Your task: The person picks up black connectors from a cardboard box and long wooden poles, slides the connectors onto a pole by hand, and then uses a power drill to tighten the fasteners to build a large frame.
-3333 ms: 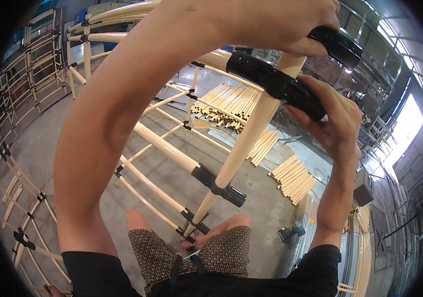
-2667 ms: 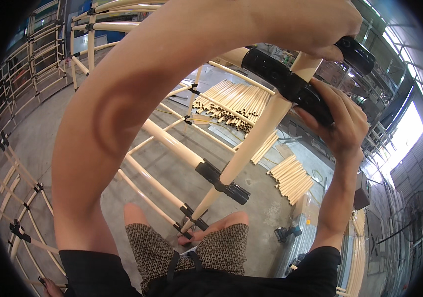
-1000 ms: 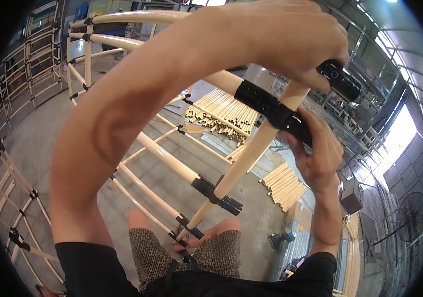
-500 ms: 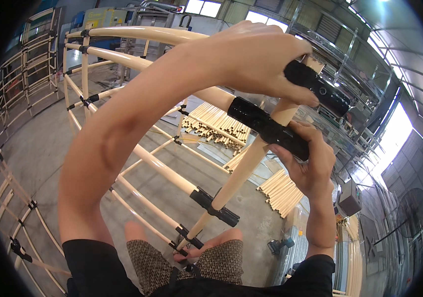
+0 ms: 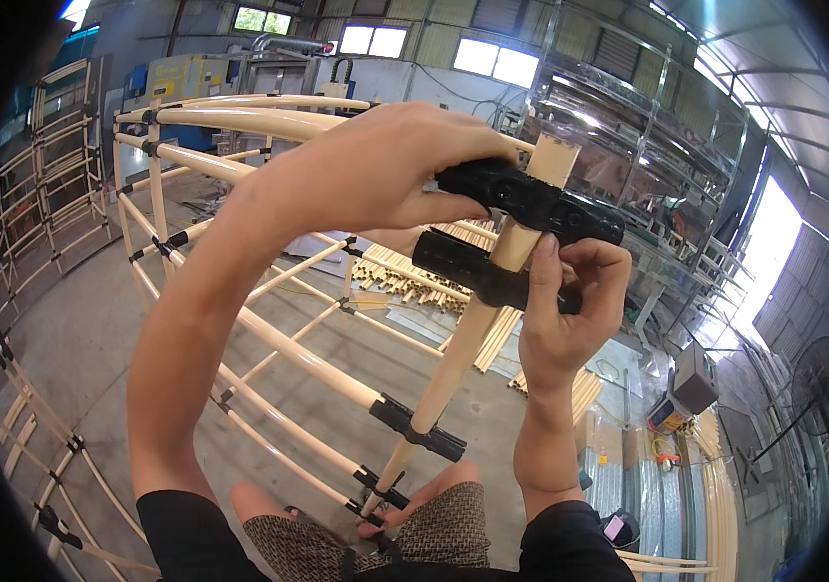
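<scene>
A cream upright pipe [image 5: 453, 364] stands in front of me, leaning away, with black pipe joints clamped around it at several heights. My left hand [image 5: 434, 160] is closed around the left end of the top pipe joint [image 5: 579, 215]. The pipe's cut end sticks out above that joint. Just below sits a second pipe joint [image 5: 458, 267], and my right hand [image 5: 574, 310] has its fingers curled about its right end. The right thumb points up, its tip close to the top joint's underside. Lower down, another joint [image 5: 414, 427] links the upright to a cream rail [image 5: 308, 354].
A large cream pipe frame [image 5: 158, 184] extends to the left, with another frame [image 5: 65, 456] beyond it. Bundles of cream pipes [image 5: 405, 276] lie on the floor ahead. At right are a floor fan [image 5: 817, 388] and long metal strips [image 5: 642, 485]; metal racks [image 5: 599, 136] stand behind.
Both hands and the top joint now appear further left in view. More pipe end shows above the top joint. My right thumb has gone from the lower joint up toward the top one.
</scene>
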`<state>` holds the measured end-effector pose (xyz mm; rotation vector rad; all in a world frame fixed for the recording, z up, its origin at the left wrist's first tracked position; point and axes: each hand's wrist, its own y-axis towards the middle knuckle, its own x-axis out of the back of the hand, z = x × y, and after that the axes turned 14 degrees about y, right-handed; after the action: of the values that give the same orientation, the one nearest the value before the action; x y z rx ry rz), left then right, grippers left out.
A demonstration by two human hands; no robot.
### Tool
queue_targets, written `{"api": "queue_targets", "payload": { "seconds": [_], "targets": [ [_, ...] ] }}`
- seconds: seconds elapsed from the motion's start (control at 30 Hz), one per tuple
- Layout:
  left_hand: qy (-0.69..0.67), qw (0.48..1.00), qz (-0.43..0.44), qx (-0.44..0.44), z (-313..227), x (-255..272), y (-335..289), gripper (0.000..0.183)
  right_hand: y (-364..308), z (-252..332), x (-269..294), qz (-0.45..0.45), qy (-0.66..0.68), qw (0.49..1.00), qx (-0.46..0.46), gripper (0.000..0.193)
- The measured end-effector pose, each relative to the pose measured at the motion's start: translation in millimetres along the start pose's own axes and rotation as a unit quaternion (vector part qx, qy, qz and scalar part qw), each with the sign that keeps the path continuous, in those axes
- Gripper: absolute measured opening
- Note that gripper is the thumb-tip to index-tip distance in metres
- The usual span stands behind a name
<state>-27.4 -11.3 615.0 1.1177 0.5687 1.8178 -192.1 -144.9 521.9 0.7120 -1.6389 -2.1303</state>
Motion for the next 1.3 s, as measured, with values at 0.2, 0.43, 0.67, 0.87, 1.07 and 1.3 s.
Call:
{"api": "queue_targets", "payload": {
  "seconds": [0.2, 0.43, 0.67, 0.87, 1.07, 1.3],
  "targets": [
    [0.115, 0.990, -0.075, -0.003, -1, -7, -12, 0.048, 2, 7, -22, -0.072, 0.109, 0.990, 0.055, 0.044],
    [0.038, 0.996, -0.081, 0.007, 8, -15, -13, 0.046, 5, 9, -13, -0.032, 0.000, 0.999, 0.010, 0.060],
    [-0.035, 0.996, -0.083, 0.011, 11, -16, -19, 0.049, 3, 10, -13, -0.042, -0.053, 0.998, 0.018, 0.053],
    [-0.020, 0.996, -0.089, -0.006, 14, -11, -21, 0.052, 5, 5, -14, -0.034, -0.038, 0.999, 0.007, 0.056],
    [-0.001, 0.998, -0.059, 0.019, 18, -6, -21, 0.048, 7, 10, -12, -0.029, -0.039, 0.999, -0.013, 0.058],
    [-0.017, 0.996, -0.088, -0.001, 21, -12, -23, 0.050, 6, 8, -16, -0.040, -0.035, 0.999, 0.001, 0.053]
  ]
}}
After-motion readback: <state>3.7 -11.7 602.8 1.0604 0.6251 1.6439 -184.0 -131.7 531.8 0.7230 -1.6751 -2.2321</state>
